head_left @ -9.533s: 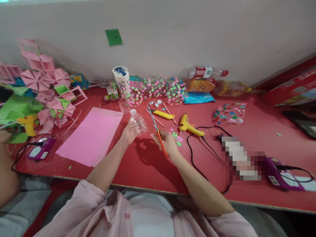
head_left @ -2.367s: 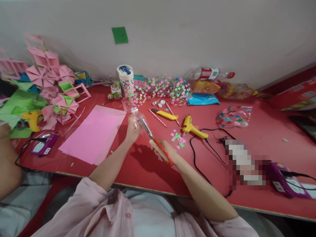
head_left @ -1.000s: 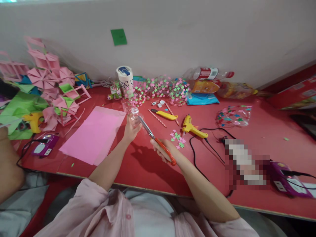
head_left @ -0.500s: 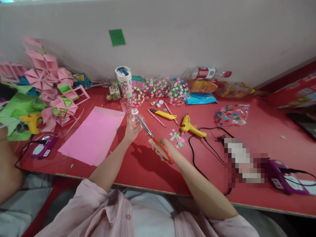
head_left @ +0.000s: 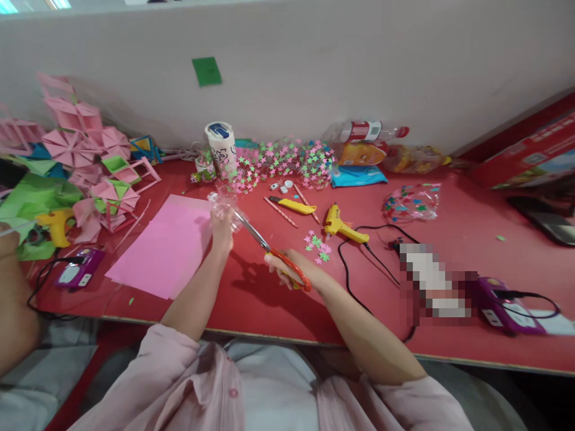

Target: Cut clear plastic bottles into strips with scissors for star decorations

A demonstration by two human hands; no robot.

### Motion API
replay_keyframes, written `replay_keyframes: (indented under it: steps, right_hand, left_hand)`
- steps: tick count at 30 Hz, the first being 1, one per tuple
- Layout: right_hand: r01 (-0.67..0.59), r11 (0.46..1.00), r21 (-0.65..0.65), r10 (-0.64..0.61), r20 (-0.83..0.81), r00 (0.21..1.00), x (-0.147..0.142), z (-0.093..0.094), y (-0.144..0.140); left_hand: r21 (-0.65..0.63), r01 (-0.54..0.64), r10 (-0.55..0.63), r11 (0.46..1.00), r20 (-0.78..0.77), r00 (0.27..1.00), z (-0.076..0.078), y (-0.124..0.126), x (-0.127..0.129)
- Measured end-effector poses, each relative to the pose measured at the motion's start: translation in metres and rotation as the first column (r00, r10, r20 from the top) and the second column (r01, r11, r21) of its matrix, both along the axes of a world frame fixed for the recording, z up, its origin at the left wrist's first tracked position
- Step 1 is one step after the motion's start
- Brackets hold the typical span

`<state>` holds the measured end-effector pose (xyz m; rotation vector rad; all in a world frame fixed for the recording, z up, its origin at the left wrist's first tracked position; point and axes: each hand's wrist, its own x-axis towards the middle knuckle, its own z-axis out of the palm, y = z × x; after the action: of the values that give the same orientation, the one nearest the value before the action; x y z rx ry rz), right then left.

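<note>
Lifting the clear plastic bottle piece [head_left: 223,205] leftward over the pink paper sheet [head_left: 166,248], the left hand [head_left: 222,230] grips it, while the right hand [head_left: 284,270] clasps orange-handled scissors [head_left: 269,248] (blades now trailing its edge) above the red worktop [head_left: 449,239].

Left hand [head_left: 222,226] holds clear bottle [head_left: 223,205]; right hand [head_left: 284,269] grips scissors [head_left: 269,248].

Table [head_left: 449,239]: red.
Scissors [head_left: 274,254]: orange-red handles, silver blades.
Bottle piece [head_left: 222,203]: clear plastic.
Paper sheet [head_left: 164,248]: plain pink.
Glue gun [head_left: 341,225]: yellow, black cord.
Loose stars [head_left: 318,246]: pink and green.
Utility knife [head_left: 294,206]: yellow.
Wall note [head_left: 206,71]: green.
</note>
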<state>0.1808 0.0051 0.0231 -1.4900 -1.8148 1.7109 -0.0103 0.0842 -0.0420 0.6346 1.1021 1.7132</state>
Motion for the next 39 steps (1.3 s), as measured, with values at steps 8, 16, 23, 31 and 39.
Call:
replay_keyframes:
  steps: [8, 16, 23, 31, 39]
  right_hand:
    - [0.208, 0.919, 0.335, -0.271, 0.152, 0.951, 0.002, 0.002, 0.02]
    - [-0.158, 0.859, 0.487, -0.269, 0.692, 0.67, 0.01, 0.01, 0.019]
    - [-0.388, 0.792, 0.47, -0.115, 0.74, 0.662, -0.027, -0.011, -0.006]
    - [-0.465, 0.739, 0.487, -0.116, 0.773, 0.624, -0.032, -0.019, -0.018]
    - [-0.395, 0.719, 0.572, -0.15, 0.683, 0.715, -0.013, 0.003, -0.029]
  left_hand:
    - [0.069, 0.369, -0.373, 0.927, 0.27, 0.888, 0.014, -0.012, 0.003]
    - [0.029, 0.154, -0.155, 0.988, 0.318, 0.935, 0.015, -0.004, -0.017]
    - [0.096, 0.102, -0.125, 0.99, 0.285, 0.95, 0.015, -0.006, -0.018]
    - [0.022, 0.146, -0.146, 0.989, 0.285, 0.947, 0.012, -0.009, -0.009]
    - [0.01, 0.162, -0.158, 0.987, 0.29, 0.944, 0.013, -0.01, -0.01]
